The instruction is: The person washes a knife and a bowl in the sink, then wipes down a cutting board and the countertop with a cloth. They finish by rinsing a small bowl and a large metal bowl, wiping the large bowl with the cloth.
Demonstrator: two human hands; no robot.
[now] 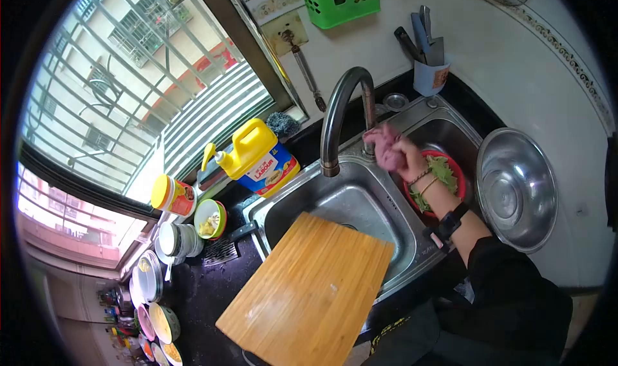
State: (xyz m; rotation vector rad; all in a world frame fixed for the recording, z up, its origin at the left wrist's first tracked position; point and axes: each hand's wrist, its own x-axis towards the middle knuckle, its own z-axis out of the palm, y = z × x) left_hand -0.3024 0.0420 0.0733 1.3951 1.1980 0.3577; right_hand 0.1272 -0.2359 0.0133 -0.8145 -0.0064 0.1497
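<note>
My right hand (410, 163) is closed around a crumpled pink cloth (385, 146), slightly blurred, beside the base of the curved metal faucet (333, 118). Below that hand, a red basket (462, 176) with green leafy vegetables (444, 173) sits in the smaller sink basin (430, 131). A wooden cutting board (309, 289) lies tilted over the near edge of the larger sink basin (347, 192). My left hand does not show anywhere.
A yellow detergent jug (257, 157) and a yellow-lidded tub (172, 195) stand by the window. Stacked bowls (180, 239) line the dark counter (199, 295). A large metal bowl (518, 189) leans right of the sink. A knife holder (431, 76) stands in the back corner.
</note>
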